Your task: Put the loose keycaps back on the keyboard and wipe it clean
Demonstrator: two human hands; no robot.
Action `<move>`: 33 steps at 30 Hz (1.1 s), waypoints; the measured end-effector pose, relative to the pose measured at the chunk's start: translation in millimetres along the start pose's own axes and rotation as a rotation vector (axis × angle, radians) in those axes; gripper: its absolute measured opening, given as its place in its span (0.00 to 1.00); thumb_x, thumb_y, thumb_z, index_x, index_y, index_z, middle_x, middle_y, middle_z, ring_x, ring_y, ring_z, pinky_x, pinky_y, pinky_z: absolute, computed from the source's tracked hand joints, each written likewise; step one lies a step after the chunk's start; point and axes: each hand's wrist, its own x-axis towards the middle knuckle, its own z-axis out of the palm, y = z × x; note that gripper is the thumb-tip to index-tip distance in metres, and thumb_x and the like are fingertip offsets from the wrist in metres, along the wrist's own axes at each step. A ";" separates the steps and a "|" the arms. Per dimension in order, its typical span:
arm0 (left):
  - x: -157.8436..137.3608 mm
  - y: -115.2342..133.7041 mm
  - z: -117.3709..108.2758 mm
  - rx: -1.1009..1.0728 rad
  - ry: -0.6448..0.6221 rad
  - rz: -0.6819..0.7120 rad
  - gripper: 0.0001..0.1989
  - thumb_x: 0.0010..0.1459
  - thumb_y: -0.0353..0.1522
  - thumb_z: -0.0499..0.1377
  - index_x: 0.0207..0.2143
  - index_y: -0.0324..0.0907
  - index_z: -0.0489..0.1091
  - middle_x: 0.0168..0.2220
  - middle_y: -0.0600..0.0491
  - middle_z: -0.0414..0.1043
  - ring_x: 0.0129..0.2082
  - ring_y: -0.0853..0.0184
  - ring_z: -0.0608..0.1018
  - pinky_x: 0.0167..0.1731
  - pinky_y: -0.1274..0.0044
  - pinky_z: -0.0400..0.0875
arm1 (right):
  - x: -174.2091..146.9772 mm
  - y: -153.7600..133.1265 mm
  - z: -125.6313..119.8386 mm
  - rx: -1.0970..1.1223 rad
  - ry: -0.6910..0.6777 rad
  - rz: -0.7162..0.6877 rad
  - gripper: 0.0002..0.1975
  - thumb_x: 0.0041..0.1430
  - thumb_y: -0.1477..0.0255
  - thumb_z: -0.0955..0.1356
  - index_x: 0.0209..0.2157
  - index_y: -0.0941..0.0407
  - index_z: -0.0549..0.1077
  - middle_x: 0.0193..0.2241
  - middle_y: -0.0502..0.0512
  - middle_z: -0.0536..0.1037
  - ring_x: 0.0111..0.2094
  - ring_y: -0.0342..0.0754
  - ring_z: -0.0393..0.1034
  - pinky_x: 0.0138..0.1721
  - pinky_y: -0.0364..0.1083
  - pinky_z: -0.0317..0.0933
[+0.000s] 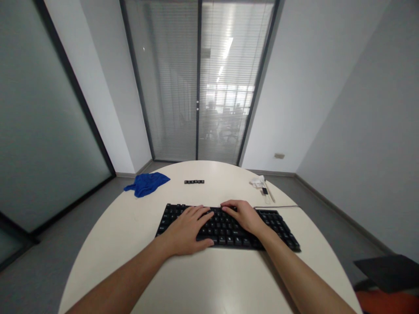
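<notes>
A black keyboard (225,240) lies on the round white table (203,279) in front of me. My left hand (188,229) rests flat over its left half, fingers spread and thumb near the bottom row. My right hand (245,216) is at the back edge of the keyboard, above its middle. Its thumb and index finger are brought close together at the top row; whatever is between them is too small to make out. Beyond the keyboard, several loose black keycaps (194,182) stand in a short row.
At the far left of the table lies a crumpled blue cloth (147,184). A white crumpled tissue (257,181), a small black item (264,191) and a thin pale stick (270,192) lie at the far right. The keyboard's cable (278,206) runs off to the right.
</notes>
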 end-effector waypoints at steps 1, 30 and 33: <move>0.0 0.2 -0.4 0.001 -0.004 -0.002 0.39 0.60 0.48 0.59 0.68 0.46 0.53 0.68 0.46 0.56 0.67 0.51 0.59 0.66 0.57 0.53 | -0.2 -0.8 0.1 -0.007 0.003 -0.002 0.13 0.63 0.63 0.68 0.43 0.53 0.81 0.43 0.53 0.83 0.47 0.54 0.76 0.54 0.51 0.64; 1.2 1.1 -1.6 0.000 -0.011 -0.007 0.39 0.59 0.48 0.60 0.68 0.45 0.54 0.67 0.45 0.57 0.67 0.50 0.59 0.65 0.57 0.53 | -27.2 -68.8 -21.7 -0.546 -0.261 -0.071 0.27 0.65 0.57 0.65 0.56 0.61 0.72 0.55 0.67 0.73 0.55 0.62 0.67 0.57 0.56 0.60; 0.9 0.4 -0.7 -0.009 0.001 0.001 0.39 0.59 0.47 0.60 0.68 0.46 0.54 0.67 0.45 0.57 0.67 0.50 0.59 0.65 0.57 0.53 | -27.8 -72.6 -20.7 -0.537 -0.256 -0.058 0.28 0.64 0.55 0.66 0.56 0.61 0.73 0.56 0.68 0.73 0.56 0.64 0.67 0.57 0.58 0.60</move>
